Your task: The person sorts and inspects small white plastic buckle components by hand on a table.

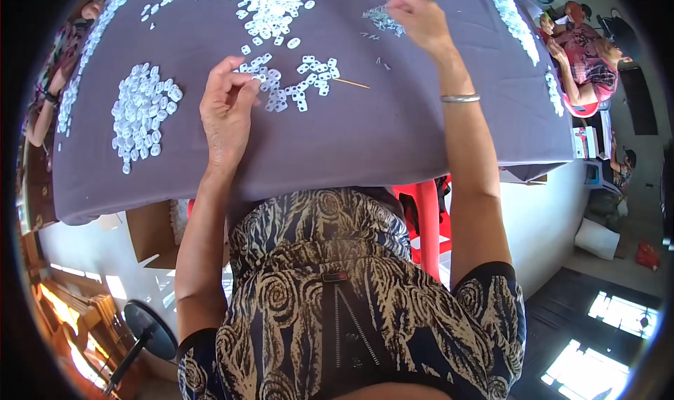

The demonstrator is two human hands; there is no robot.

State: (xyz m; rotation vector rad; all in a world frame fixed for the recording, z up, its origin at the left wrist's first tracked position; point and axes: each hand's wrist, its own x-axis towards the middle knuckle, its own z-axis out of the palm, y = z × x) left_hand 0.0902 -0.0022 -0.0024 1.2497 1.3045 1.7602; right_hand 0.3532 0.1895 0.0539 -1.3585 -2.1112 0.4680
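Note:
My left hand [228,102] is raised at the left of a loose cluster of small white plastic pieces with holes [303,88]. Its thumb and forefinger are pinched on a white plastic piece at the cluster's edge, mostly covered by the fingertips. Farther off to the right, my right hand [421,24] hangs over a pile of tiny thin silvery pieces [382,19]. The fingers there are drawn together, and whatever is between them is too small to see. A thin wooden stick [352,83] points out from the right side of the cluster.
A heap of white oval pieces [144,109] lies left on the dark tablecloth [337,140]. A bigger white heap [270,7] is at the far middle. More white pieces [516,24] line the right edge. People sit at both sides; a red chair [427,210] is below the table edge.

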